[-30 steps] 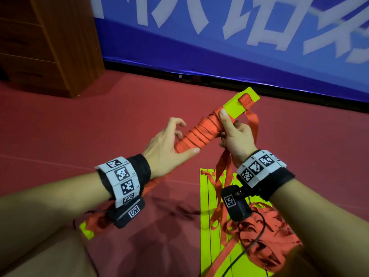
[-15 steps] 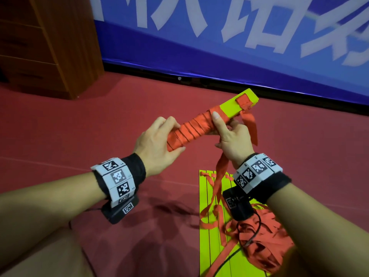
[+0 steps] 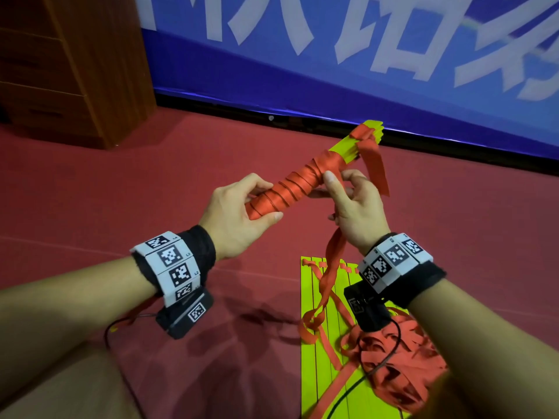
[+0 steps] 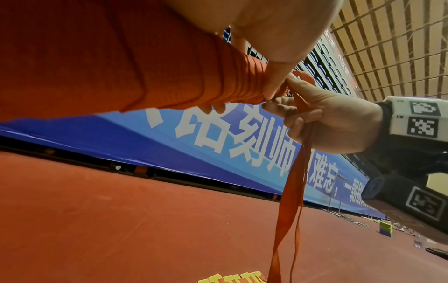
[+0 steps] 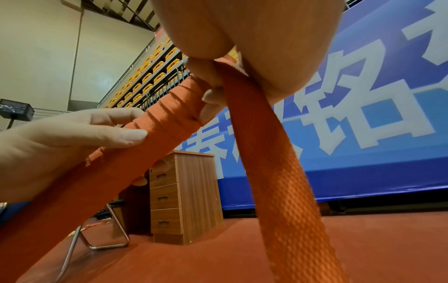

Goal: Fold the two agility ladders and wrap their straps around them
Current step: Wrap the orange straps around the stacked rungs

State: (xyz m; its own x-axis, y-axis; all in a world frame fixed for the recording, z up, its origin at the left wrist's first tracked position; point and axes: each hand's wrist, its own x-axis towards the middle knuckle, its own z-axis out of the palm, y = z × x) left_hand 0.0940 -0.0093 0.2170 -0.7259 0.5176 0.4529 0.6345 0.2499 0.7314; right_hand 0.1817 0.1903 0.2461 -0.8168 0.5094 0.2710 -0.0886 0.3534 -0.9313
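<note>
Ladder bundle [image 3: 305,179], folded into a yellow-green stack and bound along most of its length in orange strap, is held in the air between both hands, slanting up from lower left to upper right over the red floor [image 3: 106,192]. At far left stands a wooden cabinet [image 3: 90,65] against the blue banner [image 3: 302,71] with white characters. The left hand [image 3: 239,213] grips the lower, wrapped end of the bundle, fingers curled over the top and thumb pressed along the underside; the right wrist view shows those fingers [image 5: 116,124] lying on the orange windings. Further right, the right hand [image 3: 354,207] sits at the edge of the wrapping, its thumb against the last turns and its fingers closed on the loose strap [image 3: 332,264], which hangs from the palm down to the floor. The left wrist view shows this strap [image 4: 290,191] running doubled through the curled fingers. Beyond the hand, the bare yellow-green tip of the bundle pokes out, with a short strap end [image 3: 375,164] drooping from it. Below the right wrist, the second ladder [image 3: 311,373] lies flat on the floor, rungs side by side, with a tangled heap of orange strap [image 3: 402,358] on its right part.
</note>
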